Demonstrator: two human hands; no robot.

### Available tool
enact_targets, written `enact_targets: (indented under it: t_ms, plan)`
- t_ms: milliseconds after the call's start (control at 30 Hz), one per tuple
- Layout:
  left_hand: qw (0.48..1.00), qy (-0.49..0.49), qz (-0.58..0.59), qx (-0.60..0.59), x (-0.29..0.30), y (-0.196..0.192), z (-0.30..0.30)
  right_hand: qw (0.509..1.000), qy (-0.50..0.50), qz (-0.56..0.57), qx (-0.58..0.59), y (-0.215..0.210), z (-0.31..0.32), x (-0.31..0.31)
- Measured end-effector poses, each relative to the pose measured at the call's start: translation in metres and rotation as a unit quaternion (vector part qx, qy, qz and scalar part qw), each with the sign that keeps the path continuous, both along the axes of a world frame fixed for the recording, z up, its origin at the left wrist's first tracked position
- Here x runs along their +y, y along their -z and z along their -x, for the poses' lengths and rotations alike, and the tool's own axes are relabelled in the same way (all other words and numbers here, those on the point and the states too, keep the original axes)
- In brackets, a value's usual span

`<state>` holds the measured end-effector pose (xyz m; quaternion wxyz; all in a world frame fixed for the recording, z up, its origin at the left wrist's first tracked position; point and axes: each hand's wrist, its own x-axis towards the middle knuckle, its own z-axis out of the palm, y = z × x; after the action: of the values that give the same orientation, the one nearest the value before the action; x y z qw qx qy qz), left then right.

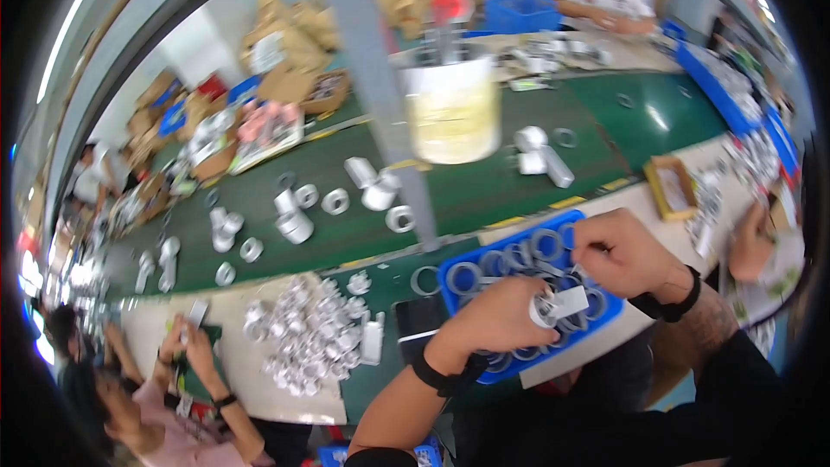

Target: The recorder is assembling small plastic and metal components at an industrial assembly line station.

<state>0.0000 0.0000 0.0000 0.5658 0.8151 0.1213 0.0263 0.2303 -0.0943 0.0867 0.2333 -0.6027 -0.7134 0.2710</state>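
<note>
Head view: I see a green belt (475,190) curving toward the dark picture rim, where details smear. Just a narrow strip of table (367,389) separates it from the blue tray (571,339) of grey rings (451,281). Over the tray, the left hand (497,316) grips and partly hides a tabbed white part (569,301); the right hand (622,246) curls close by, contents hidden, so I cannot tell its hold.

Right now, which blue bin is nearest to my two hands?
The blue bin holding grey rings: your left hand is over it; other blue bins are farther away.
</note>
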Motion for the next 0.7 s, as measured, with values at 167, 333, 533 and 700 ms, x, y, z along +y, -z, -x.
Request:
enact_targets:
  t_ms: [167, 333, 533, 700]
  plan:
    - [0.925, -0.132, 0.343, -0.100, 0.034, 0.024, 0.078, 0.984, 0.156, -0.041, 0.073, 0.117, -0.039, 0.183]
    - [0.848, -0.136, 0.484, -0.169, -0.011, 0.030, 0.117, 0.955, 0.256, 0.005, 0.148, 0.258, -0.072, 0.251]
    - [0.865, -0.135, 0.467, -0.123, -0.046, 0.039, 0.106, 0.989, 0.009, -0.089, 0.116, 0.080, 0.039, 0.128]
    - [0.869, 0.036, 0.491, -0.053, -0.094, 0.024, 0.034, 0.931, -0.340, 0.105, 0.078, -0.028, 0.042, -0.004]
